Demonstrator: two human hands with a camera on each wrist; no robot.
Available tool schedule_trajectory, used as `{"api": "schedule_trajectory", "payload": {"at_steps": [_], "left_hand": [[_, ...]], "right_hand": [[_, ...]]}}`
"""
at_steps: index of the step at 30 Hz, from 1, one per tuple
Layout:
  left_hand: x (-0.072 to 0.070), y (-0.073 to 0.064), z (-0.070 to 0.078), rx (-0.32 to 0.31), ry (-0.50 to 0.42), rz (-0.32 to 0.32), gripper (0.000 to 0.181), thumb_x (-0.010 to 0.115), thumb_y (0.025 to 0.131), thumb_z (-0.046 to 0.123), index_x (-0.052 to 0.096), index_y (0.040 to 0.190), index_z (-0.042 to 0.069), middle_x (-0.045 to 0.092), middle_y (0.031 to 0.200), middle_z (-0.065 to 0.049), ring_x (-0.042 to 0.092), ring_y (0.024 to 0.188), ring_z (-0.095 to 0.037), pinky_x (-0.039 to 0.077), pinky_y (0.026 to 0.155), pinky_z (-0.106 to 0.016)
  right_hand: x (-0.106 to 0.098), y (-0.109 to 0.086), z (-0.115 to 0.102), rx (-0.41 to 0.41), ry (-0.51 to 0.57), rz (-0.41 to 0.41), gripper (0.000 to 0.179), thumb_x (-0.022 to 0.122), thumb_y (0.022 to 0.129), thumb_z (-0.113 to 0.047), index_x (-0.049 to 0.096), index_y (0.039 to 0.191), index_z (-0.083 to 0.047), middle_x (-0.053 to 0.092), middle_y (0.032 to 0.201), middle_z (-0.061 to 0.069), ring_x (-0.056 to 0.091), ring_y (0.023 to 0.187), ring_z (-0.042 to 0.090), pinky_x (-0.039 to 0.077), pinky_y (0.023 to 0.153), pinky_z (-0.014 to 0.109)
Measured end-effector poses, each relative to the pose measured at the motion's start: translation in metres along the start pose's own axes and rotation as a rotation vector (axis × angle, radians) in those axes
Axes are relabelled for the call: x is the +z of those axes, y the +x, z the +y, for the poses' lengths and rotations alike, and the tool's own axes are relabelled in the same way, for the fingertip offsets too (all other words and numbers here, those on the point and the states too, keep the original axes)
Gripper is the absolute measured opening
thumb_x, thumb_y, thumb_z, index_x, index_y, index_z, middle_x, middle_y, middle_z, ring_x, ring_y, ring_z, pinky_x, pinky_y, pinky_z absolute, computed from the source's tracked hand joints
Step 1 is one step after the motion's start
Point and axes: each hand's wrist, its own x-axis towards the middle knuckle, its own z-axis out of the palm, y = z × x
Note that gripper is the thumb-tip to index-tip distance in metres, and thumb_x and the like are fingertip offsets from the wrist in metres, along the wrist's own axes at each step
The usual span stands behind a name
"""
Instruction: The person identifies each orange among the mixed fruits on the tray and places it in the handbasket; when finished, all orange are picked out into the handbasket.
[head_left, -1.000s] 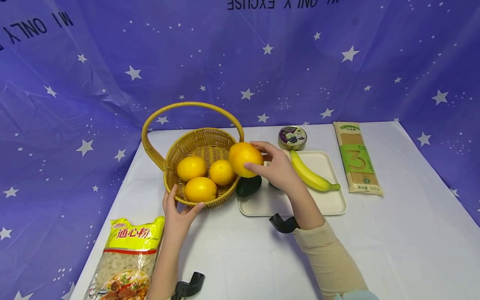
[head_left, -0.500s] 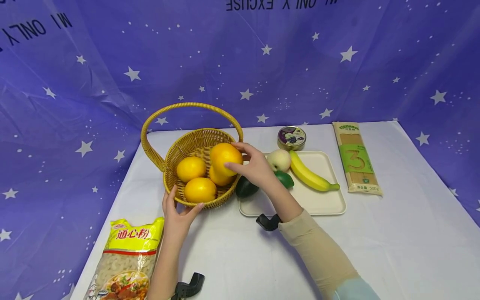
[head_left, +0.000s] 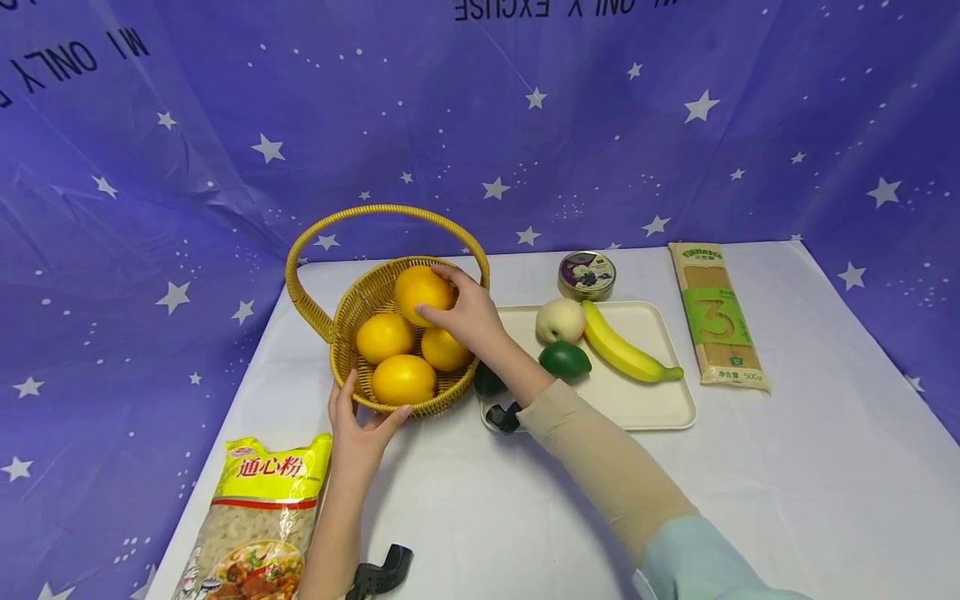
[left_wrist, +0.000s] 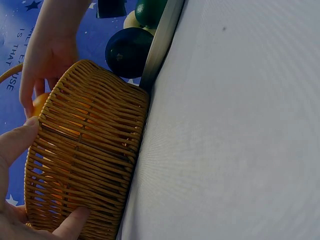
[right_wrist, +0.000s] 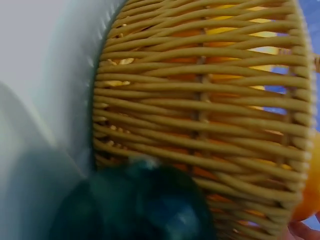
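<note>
My right hand (head_left: 468,310) holds an orange (head_left: 422,293) by its right side, inside the top of the wicker basket (head_left: 442,406). Below it in the basket lie several more yellow-orange fruits, among them one (head_left: 403,381) at the front. At the near rim, my left hand (head_left: 360,433) grips the basket. In the left wrist view its thumb (left_wrist: 22,137) is on the rim and a finger (left_wrist: 72,225) lies against the woven side. The right wrist view shows the weave close up beside a dark green fruit (right_wrist: 135,205), with the orange (right_wrist: 311,187) partly hidden at the right edge.
A cream tray (head_left: 660,412) right of the basket bears a banana (head_left: 626,350), a pale round fruit (head_left: 560,321) and a green fruit (head_left: 565,360). Behind it stands a round tin (head_left: 587,273). A noodle packet (head_left: 716,317) lies right; a macaroni bag (head_left: 262,517) is front left.
My right hand has carried the orange leftward from the basket's right rim to over its far middle, uncovering the pale fruit and the green fruit on the tray. My left hand stays at the rim.
</note>
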Motion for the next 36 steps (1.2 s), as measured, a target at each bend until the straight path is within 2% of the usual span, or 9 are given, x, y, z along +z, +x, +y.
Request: {"api": "schedule_trajectory", "payload": {"at_steps": [7, 12, 20, 29, 36], "left_hand": [[-0.001, -0.002, 0.001, 0.03, 0.021, 0.014, 0.098, 0.079, 0.082, 0.017, 0.014, 0.155, 0.015, -0.008, 0.159, -0.004, 0.013, 0.143, -0.029, 0.041, 0.103, -0.044], [-0.001, -0.001, -0.001, 0.033, 0.01, 0.013, 0.099, 0.079, 0.082, 0.015, 0.013, 0.155, 0.015, -0.009, 0.159, -0.004, 0.012, 0.143, -0.029, 0.041, 0.103, -0.045], [0.0, 0.0, -0.003, 0.028, 0.014, 0.01, 0.099, 0.08, 0.081, 0.016, 0.014, 0.155, 0.015, -0.009, 0.159, -0.005, 0.015, 0.142, -0.029, 0.042, 0.102, -0.042], [0.0, -0.001, -0.001, 0.04, 0.017, 0.009, 0.099, 0.079, 0.082, 0.016, 0.013, 0.155, 0.014, -0.007, 0.158, -0.005, 0.015, 0.142, -0.03, 0.042, 0.103, -0.044], [0.0, -0.001, -0.001, 0.04, 0.021, 0.011, 0.099, 0.079, 0.082, 0.014, 0.013, 0.155, 0.013, -0.007, 0.159, -0.005, 0.016, 0.142, -0.031, 0.042, 0.102, -0.044]], "right_hand": [[0.014, 0.012, 0.004, 0.008, -0.009, 0.013, 0.064, 0.076, 0.083, -0.033, 0.05, 0.14, -0.018, 0.054, 0.133, 0.0, 0.056, 0.111, 0.017, 0.051, 0.09, 0.032], [0.022, 0.02, 0.006, 0.067, 0.007, 0.02, 0.066, 0.074, 0.084, -0.036, 0.048, 0.141, -0.018, 0.052, 0.135, 0.001, 0.055, 0.113, 0.018, 0.05, 0.091, 0.032], [0.029, 0.024, 0.014, 0.148, -0.033, 0.016, 0.065, 0.075, 0.084, -0.032, 0.048, 0.141, -0.016, 0.052, 0.137, 0.003, 0.054, 0.116, 0.02, 0.048, 0.096, 0.035], [0.031, 0.024, 0.016, 0.151, -0.047, 0.008, 0.065, 0.074, 0.084, -0.034, 0.048, 0.141, -0.017, 0.05, 0.138, 0.003, 0.052, 0.118, 0.02, 0.047, 0.097, 0.036], [0.031, 0.021, 0.016, 0.105, -0.136, -0.036, 0.069, 0.074, 0.084, -0.038, 0.045, 0.144, -0.019, 0.045, 0.142, 0.003, 0.049, 0.121, 0.021, 0.046, 0.098, 0.037]]}}
